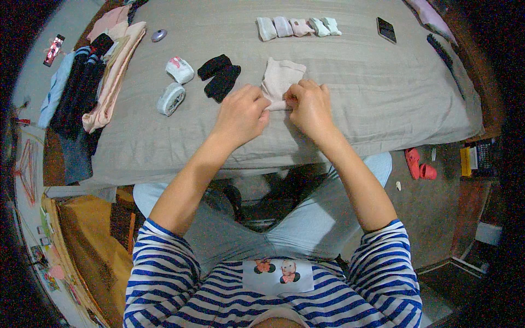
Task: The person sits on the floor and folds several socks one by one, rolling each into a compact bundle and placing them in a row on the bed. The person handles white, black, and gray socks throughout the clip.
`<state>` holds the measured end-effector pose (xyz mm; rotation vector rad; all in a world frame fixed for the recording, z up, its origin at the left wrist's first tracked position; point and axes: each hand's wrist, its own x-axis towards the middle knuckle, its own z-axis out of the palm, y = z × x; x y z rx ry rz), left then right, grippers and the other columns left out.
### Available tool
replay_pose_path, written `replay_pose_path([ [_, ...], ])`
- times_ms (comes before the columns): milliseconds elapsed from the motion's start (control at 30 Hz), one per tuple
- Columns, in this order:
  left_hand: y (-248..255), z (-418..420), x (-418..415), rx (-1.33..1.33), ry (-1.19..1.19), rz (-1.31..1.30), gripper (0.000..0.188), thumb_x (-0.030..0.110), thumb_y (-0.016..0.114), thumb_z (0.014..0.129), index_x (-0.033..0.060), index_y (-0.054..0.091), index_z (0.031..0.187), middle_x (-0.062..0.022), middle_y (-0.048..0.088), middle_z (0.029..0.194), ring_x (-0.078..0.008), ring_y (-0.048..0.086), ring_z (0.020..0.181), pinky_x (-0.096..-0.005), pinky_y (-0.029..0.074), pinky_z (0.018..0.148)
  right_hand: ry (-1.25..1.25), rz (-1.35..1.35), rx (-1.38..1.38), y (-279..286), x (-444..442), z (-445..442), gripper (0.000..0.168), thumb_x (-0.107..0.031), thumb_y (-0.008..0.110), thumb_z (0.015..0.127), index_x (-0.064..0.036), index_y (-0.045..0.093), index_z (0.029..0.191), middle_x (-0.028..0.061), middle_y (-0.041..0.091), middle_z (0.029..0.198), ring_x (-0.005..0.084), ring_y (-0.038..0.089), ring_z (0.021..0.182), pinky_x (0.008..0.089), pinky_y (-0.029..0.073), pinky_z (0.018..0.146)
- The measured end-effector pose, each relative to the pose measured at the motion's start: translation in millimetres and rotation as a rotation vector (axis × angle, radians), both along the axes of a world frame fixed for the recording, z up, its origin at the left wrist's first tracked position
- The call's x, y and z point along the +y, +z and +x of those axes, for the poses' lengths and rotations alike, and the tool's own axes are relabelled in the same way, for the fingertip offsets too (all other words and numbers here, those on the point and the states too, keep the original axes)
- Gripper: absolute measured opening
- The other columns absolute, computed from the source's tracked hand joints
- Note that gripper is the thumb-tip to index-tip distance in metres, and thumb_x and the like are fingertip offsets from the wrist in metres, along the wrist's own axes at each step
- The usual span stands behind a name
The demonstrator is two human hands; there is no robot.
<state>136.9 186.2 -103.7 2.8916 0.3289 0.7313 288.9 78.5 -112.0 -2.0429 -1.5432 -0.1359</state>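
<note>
A pale pink sock (283, 76) lies on the grey bed sheet (369, 94) in front of me, its near edge pinched at both sides. My left hand (245, 115) grips the left corner of that edge, and my right hand (310, 104) grips the right one. Just left of the sock lies a pair of black socks (219, 78), loosely bent over. Farther left are a rolled white sock (179, 69) with a pink mark and a rolled grey-white sock (171, 99). The fingertips of both hands are partly hidden.
Several folded pastel socks (283, 26) stand in a row at the back. A phone (386, 30) lies right of them. Folded clothes (119, 78) line the left side, near a small lilac oval object (159, 35). Red slippers (414, 164) rest on the floor at right.
</note>
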Motion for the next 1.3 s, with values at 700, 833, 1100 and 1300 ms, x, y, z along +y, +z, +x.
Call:
replay_pose_path([
  [700, 1, 17, 21, -0.075, 0.179, -0.39, 0.014, 0.012, 0.07, 0.071, 0.0004, 0.066, 0.077, -0.0108, 0.065, 0.074, -0.0254, 0.064, 0.065, -0.0338, 0.052, 0.062, 0.037, -0.074, 0.057, -5, 22, 13, 0.006, -0.007, 0.069, 0.068, -0.007, 0.068, 0.073, 0.0082, 0.06, 0.081, 0.0282, 0.057, 0.084, 0.0371, 0.043, 0.071],
  [833, -5, 12, 15, -0.139, 0.038, -0.057, 0.014, 0.012, 0.07, 0.071, 0.0015, 0.066, 0.079, -0.0107, 0.062, 0.081, -0.0274, 0.063, 0.075, -0.0368, 0.052, 0.066, 0.009, 0.018, 0.146, -5, 23, 14, 0.006, -0.009, 0.07, 0.067, -0.007, 0.067, 0.072, 0.0082, 0.059, 0.078, 0.0285, 0.057, 0.079, 0.0385, 0.043, 0.066],
  [1100, -10, 13, 16, -0.131, 0.028, -0.004, 0.017, 0.012, 0.067, 0.07, 0.0022, 0.064, 0.083, -0.012, 0.059, 0.081, -0.0302, 0.061, 0.081, -0.0398, 0.052, 0.068, 0.133, 0.113, -0.286, -7, 12, -2, 0.016, -0.018, 0.064, 0.069, -0.004, 0.065, 0.077, 0.0109, 0.061, 0.087, 0.0272, 0.055, 0.093, 0.041, 0.042, 0.082],
  [1300, -3, 5, -4, -0.068, 0.059, -0.005, 0.015, 0.01, 0.063, 0.07, 0.0024, 0.064, 0.082, -0.0145, 0.059, 0.078, -0.032, 0.061, 0.074, -0.0401, 0.052, 0.063, 0.242, 0.068, -0.383, -2, 2, 3, 0.015, -0.014, 0.067, 0.067, -0.006, 0.062, 0.078, 0.0083, 0.057, 0.083, 0.0254, 0.053, 0.088, 0.0375, 0.04, 0.077],
])
